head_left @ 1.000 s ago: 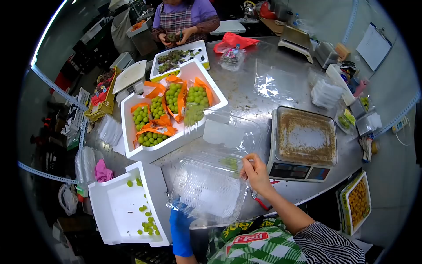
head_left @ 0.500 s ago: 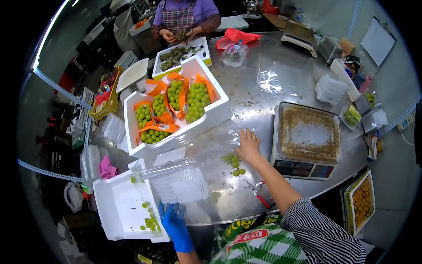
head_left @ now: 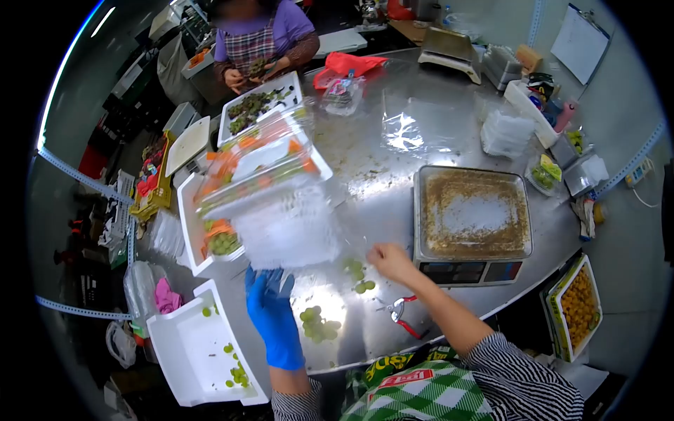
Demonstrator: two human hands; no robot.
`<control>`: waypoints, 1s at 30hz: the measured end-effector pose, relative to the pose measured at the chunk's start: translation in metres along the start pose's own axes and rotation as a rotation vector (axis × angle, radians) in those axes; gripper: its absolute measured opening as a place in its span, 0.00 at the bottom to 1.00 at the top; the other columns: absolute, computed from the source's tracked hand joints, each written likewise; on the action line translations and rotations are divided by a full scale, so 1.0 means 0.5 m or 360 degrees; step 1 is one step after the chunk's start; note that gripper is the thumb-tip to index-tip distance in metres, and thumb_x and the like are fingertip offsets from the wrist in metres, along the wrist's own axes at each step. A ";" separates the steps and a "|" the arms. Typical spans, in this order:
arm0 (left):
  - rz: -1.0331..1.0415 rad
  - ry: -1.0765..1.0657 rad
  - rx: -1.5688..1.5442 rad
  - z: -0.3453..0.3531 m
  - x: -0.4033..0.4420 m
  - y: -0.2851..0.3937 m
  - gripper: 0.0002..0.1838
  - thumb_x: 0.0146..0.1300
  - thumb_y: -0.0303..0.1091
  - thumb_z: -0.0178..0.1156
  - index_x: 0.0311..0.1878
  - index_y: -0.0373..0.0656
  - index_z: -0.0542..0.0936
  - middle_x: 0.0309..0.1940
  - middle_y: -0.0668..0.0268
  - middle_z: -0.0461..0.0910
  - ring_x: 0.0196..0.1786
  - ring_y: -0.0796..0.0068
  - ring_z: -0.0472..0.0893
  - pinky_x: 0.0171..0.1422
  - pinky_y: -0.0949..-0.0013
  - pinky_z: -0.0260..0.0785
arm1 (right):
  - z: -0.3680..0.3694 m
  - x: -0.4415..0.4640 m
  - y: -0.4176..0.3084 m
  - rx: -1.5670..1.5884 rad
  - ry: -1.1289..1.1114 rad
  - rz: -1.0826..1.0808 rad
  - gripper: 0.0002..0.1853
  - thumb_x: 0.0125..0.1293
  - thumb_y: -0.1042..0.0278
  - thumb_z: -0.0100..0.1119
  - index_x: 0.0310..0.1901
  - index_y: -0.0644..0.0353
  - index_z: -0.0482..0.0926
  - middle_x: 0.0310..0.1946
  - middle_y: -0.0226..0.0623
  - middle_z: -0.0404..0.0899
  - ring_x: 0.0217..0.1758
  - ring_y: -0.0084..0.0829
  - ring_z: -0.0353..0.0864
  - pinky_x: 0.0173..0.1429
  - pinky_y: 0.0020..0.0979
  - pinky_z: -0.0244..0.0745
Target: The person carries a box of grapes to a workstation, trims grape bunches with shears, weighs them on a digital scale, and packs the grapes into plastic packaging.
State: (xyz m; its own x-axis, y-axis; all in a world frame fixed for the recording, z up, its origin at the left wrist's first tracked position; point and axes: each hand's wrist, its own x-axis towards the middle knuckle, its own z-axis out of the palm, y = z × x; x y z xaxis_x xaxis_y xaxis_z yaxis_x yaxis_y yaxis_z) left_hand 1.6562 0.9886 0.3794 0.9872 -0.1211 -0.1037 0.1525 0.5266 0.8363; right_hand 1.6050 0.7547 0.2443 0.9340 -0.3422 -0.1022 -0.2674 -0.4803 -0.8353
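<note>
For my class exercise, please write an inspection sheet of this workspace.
Surface: grey metal table, brown specks, loose green grapes.
Job's things: clear plastic container, blurred; white foam box holding more grapes, partly hidden.
Clutter: red-handled shears, crumpled red plastic bag.
Hands: blue-gloved left hand holds the container; bare right hand is curled, grip unclear.
Cables: thin white cord by right wall.
Surroundings: person in purple top across the table.

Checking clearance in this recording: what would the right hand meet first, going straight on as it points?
Probably the clear plastic container, for the right hand, though blur and unclear depth mean it might pass.
</note>
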 end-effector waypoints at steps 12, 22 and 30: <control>-0.0482 -0.0168 -0.0176 0.306 0.328 -0.375 0.31 0.66 0.37 0.54 0.68 0.38 0.56 0.45 0.57 0.71 0.46 0.63 0.77 0.51 0.61 0.78 | -0.080 -0.323 -0.039 0.0933 -0.0993 -0.0224 0.15 0.67 0.61 0.60 0.31 0.65 0.73 0.21 0.30 0.67 0.25 0.17 0.64 0.29 0.26 0.60; -0.0830 -0.0097 0.0421 0.209 0.375 -0.485 0.37 0.66 0.52 0.54 0.69 0.37 0.59 0.64 0.45 0.61 0.63 0.50 0.69 0.64 0.51 0.67 | -0.246 -0.260 0.001 0.1949 -0.0419 -0.0284 0.09 0.54 0.82 0.64 0.38 0.65 0.80 0.45 0.39 0.76 0.49 0.34 0.77 0.56 0.36 0.73; -0.1278 -0.1349 0.0323 0.087 0.152 -0.244 0.44 0.66 0.68 0.38 0.69 0.34 0.62 0.67 0.48 0.63 0.67 0.54 0.68 0.74 0.54 0.51 | -0.247 -0.150 0.018 0.2681 -0.0089 -0.0263 0.24 0.60 0.64 0.63 0.57 0.62 0.70 0.51 0.53 0.77 0.48 0.49 0.81 0.50 0.46 0.81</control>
State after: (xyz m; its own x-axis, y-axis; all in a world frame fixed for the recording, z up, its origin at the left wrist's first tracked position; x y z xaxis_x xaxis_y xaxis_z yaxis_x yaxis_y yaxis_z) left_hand 1.7109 0.8785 0.2930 0.2545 -0.9153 -0.3121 0.6290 -0.0885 0.7723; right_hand 1.5035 0.6764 0.3108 0.9407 -0.3353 0.0520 0.3230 0.8380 -0.4399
